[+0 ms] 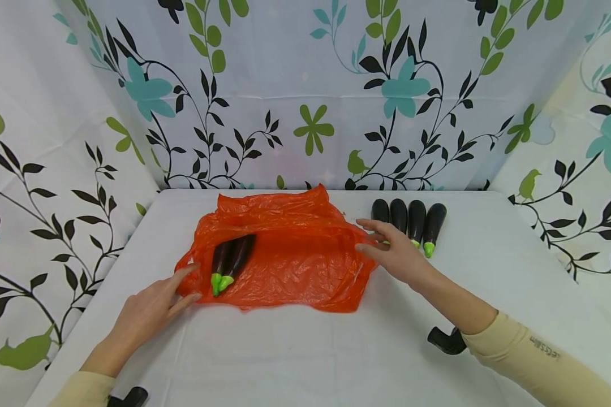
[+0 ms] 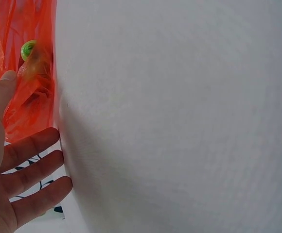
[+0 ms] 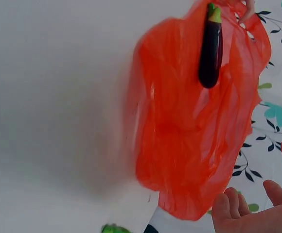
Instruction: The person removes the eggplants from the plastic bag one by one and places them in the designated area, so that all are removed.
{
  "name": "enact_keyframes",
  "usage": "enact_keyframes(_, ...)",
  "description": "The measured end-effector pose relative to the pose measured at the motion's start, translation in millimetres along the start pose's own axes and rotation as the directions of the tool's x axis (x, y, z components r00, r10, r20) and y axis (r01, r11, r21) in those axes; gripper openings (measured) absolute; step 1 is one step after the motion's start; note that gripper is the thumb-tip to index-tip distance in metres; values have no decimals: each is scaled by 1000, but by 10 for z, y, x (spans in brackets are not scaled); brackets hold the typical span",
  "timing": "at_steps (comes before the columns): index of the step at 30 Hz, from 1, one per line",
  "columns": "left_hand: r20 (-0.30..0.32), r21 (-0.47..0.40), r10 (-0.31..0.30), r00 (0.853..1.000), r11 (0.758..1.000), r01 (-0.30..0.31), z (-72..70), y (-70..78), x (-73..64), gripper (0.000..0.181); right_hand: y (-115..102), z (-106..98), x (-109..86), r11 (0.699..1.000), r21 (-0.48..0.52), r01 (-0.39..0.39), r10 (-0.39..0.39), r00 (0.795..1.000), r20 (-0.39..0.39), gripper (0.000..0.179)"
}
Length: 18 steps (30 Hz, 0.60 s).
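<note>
An orange plastic bag (image 1: 300,265) lies spread on the table, its mouth facing me. Two dark eggplants (image 1: 240,257) with green stems lie side by side at the bag's left part; in the right wrist view one eggplant (image 3: 211,53) shows against the film. My left hand (image 1: 150,311) is at the bag's left edge, fingers loosely extended and thumb spread away from them. At the bag's right edge is my right hand (image 1: 397,254), with relaxed, parted fingers. Just behind that hand stands a row of several eggplants (image 1: 416,220), their green stems pointing toward me.
The white table (image 1: 305,356) carries the bag and the eggplants. A curtain (image 1: 265,73) printed with leaves and flowers hangs close behind the table and along both sides. Black wrist-worn devices (image 1: 447,341) sit below the forearms.
</note>
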<state>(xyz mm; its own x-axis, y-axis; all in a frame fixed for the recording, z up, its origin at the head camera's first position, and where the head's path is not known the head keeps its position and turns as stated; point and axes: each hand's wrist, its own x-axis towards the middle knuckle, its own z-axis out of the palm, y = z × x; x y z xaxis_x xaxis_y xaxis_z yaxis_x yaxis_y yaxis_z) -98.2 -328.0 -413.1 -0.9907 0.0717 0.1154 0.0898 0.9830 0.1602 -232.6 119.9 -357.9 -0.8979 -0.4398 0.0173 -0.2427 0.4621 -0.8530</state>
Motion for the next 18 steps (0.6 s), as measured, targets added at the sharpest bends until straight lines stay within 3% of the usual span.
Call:
enact_keyframes(7,8,1,-7,1000,1000,7,-3,2,4,64,-145,296,42,997,72,13,-23,990,136,60)
enact_keyframes(18,-2,10,-4,1000,1000,4,3,4,0,63,-358,851,236,998,10,65,-65,956,286,58)
